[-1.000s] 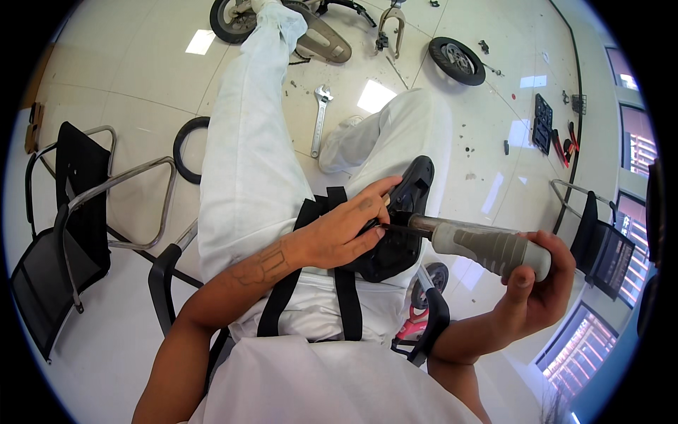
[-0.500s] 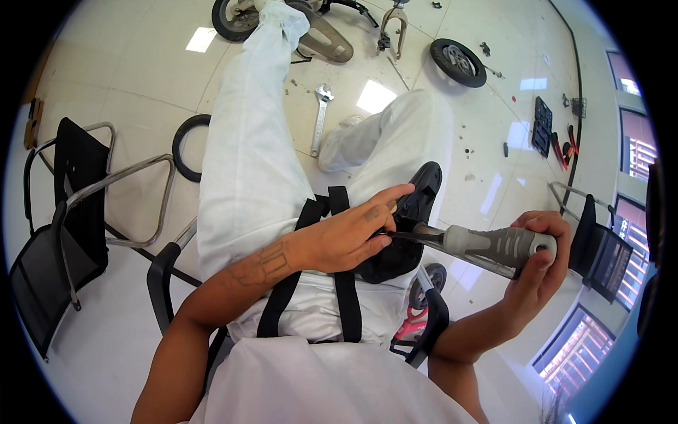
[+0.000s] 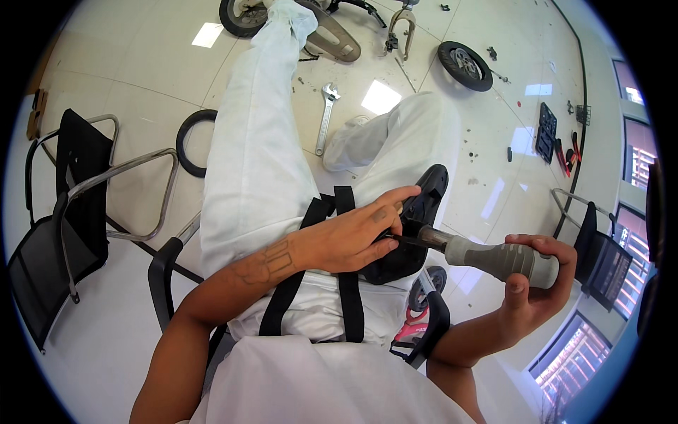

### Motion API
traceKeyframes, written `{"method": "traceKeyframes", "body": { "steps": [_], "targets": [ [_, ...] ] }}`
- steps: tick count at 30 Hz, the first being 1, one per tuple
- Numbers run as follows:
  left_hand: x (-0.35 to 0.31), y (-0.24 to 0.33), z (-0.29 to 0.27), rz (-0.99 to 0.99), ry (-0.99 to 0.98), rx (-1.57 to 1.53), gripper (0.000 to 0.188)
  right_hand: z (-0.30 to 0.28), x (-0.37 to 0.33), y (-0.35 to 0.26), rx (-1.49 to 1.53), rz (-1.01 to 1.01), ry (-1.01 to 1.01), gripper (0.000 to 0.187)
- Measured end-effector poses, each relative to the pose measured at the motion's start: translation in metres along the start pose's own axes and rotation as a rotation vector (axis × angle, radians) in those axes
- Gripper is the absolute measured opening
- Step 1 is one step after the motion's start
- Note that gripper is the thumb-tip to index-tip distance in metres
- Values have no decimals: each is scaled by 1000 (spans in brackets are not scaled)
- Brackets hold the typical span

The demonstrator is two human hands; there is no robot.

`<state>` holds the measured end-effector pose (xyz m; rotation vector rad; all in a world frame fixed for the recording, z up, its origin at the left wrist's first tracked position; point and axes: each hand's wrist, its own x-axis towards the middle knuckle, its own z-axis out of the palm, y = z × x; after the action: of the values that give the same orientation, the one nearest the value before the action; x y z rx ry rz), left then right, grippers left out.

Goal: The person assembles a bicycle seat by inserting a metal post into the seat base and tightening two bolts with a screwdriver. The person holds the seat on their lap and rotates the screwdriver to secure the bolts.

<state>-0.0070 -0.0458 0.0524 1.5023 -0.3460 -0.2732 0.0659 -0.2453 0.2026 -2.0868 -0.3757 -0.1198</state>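
A black moulded part [image 3: 429, 191] with an elongated, rounded outline rests on my right thigh. My left hand [image 3: 364, 232] lies across its near-left side, index finger stretched along the top, thumb and other fingers closed on its edge and on a thin dark piece beside the shaft. From the right, my right hand [image 3: 544, 272] grips the end of a screwdriver [image 3: 498, 260] with a thick grey handle. Its metal shaft points left into the part, where the tip is hidden.
An adjustable wrench [image 3: 327, 119] lies on the tiled floor ahead, near a loose wheel [image 3: 465, 66] and a black tyre [image 3: 192, 145]. A black tool case [image 3: 546, 133] and red-handled pliers [image 3: 564, 157] lie farther right. Black chairs [image 3: 85, 159] stand at both sides.
The screwdriver handle has turned about its length, and my right fingers have shifted round it. My left hand stays on the black part. The whole view has shifted slightly.
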Motion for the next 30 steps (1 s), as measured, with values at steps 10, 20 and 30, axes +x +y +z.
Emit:
{"method": "traceKeyframes", "body": {
  "steps": [10, 20, 30],
  "targets": [
    [-1, -6, 1, 31, 3, 31, 14, 17, -6, 0, 73, -62, 136, 73],
    [0, -3, 0, 52, -19, 21, 14, 32, -14, -8, 95, -119, 159, 76],
    [1, -3, 0, 88, 10, 58, 11, 29, -9, -7, 156, -181, 55, 54]
  ]
}}
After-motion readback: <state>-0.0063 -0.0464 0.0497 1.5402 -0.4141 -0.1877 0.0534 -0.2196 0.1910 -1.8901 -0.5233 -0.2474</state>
